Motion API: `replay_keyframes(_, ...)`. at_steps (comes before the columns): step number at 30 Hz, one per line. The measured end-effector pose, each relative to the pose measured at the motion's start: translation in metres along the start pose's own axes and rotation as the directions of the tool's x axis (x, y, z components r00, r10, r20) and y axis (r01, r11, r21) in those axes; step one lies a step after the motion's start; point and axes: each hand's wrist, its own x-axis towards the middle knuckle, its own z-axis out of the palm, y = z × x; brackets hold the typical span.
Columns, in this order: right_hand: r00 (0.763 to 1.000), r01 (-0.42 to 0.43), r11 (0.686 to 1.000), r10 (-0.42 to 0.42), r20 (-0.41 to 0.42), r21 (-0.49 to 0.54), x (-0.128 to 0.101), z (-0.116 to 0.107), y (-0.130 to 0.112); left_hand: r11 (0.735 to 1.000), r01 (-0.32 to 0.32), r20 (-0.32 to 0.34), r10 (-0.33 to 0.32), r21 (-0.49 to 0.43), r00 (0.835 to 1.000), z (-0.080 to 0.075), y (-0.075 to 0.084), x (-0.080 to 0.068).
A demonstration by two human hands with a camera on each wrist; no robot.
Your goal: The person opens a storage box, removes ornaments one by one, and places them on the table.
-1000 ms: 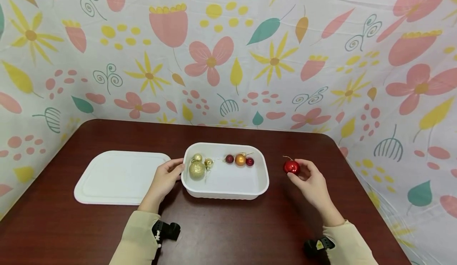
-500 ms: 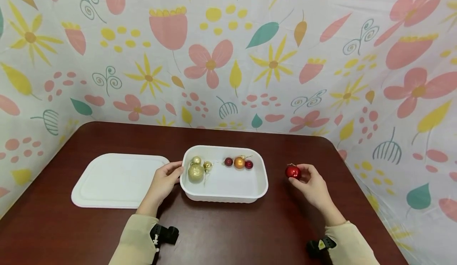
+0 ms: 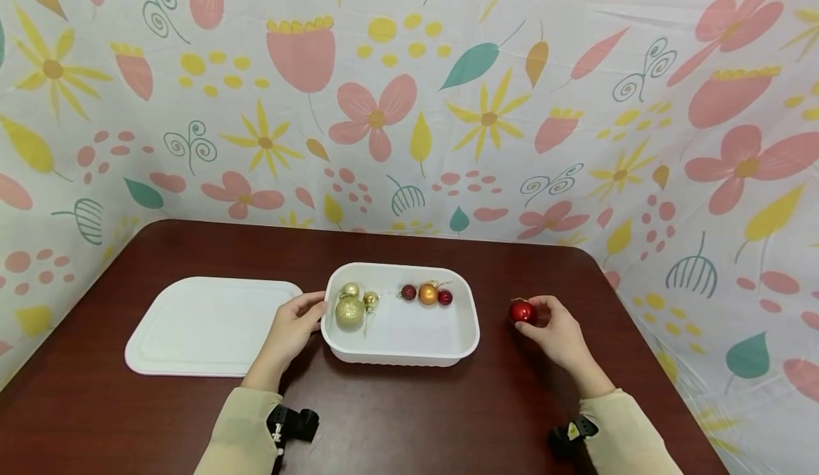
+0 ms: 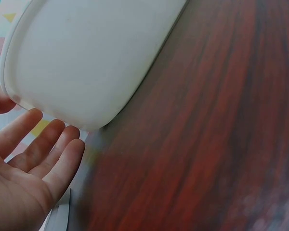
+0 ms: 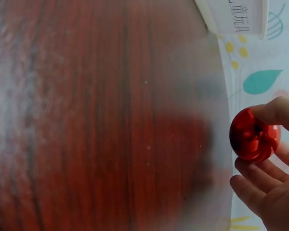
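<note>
A white plastic box (image 3: 409,333) stands in the middle of the table. My left hand (image 3: 296,329) touches its left end; in the left wrist view the fingers (image 4: 62,166) are fairly straight, their tips along the outer edge. Inside the box, at the left, lie a large glittery gold bauble (image 3: 350,313) and two smaller gold ones. Near its back right sit an orange-gold bauble (image 3: 427,294) and two small dark red ones. To the right of the box, my right hand (image 3: 558,334) pinches a shiny red bauble (image 5: 254,134) between thumb and fingers.
A white lid (image 3: 207,326) lies flat on the dark wood table (image 3: 409,418), left of the box and partly behind my left forearm. A floral patterned cloth (image 3: 409,105) hangs behind and at both sides. The box's visible side carries printed characters in the right wrist view.
The head view has tilted slightly, so everything sits a little lower. My right hand with the red bauble has turned a little, and its hanging loop stands out less. The left hand stays at the box.
</note>
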Motion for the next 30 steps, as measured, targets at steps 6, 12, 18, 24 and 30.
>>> replay_keyframes(6,0.999,0.002,1.0,-0.001,0.035,-0.029,0.002,0.001,0.002,1.0,0.0,-0.006,-0.001,-0.013,1.0,0.001,0.0,0.001)
replay_keyframes(12,0.999,0.007,0.999,-0.005,0.049,-0.043,0.004,0.001,0.002,1.0,0.004,-0.008,-0.004,-0.016,1.0,0.0,-0.002,0.002)
replay_keyframes(18,0.998,-0.016,0.999,0.019,0.062,-0.05,0.006,0.0,-0.003,1.0,0.007,-0.011,-0.007,-0.01,1.0,0.0,-0.002,0.002)
replay_keyframes(24,0.997,-0.015,0.998,0.019,0.072,-0.059,0.008,-0.001,-0.006,1.0,0.008,-0.009,-0.009,-0.013,1.0,0.0,-0.002,0.001)
replay_keyframes(30,0.997,0.001,0.999,0.003,0.08,-0.048,0.008,-0.001,-0.009,1.0,0.002,-0.01,-0.002,-0.015,1.0,0.0,-0.001,0.001)
